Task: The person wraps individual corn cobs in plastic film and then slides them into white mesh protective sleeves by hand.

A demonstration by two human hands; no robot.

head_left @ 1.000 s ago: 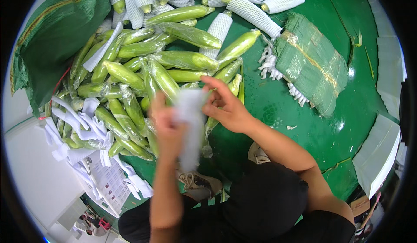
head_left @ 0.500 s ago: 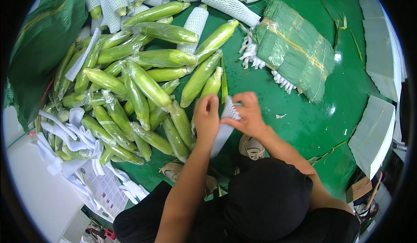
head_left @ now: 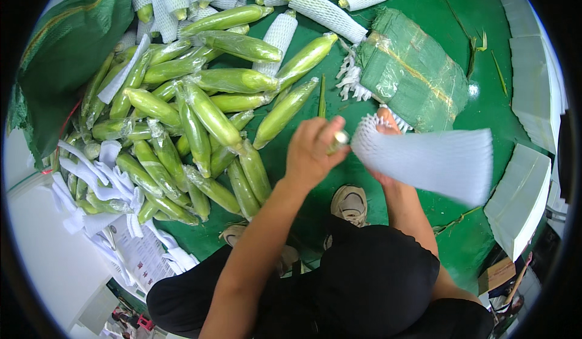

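My left hand is closed around an ear of corn, of which only a pale end shows past the fingers. Just to its right, my right hand grips the gathered end of a white foam net sleeve, mostly hidden behind it. The sleeve stretches out to the right, its far end wide and blurred. Left of my hands lies a heap of green ears of corn wrapped in clear film.
Corn in white foam nets lies at the far side. A green woven bundle with white fringed ends sits beyond my right hand. Loose foam sleeves hang at the left, below a green sack. White panels line the right.
My hands have come apart from the foam sleeve between them. The right hand has swung the sleeve out to the right; the ear of corn has left the heap's edge with my left hand.
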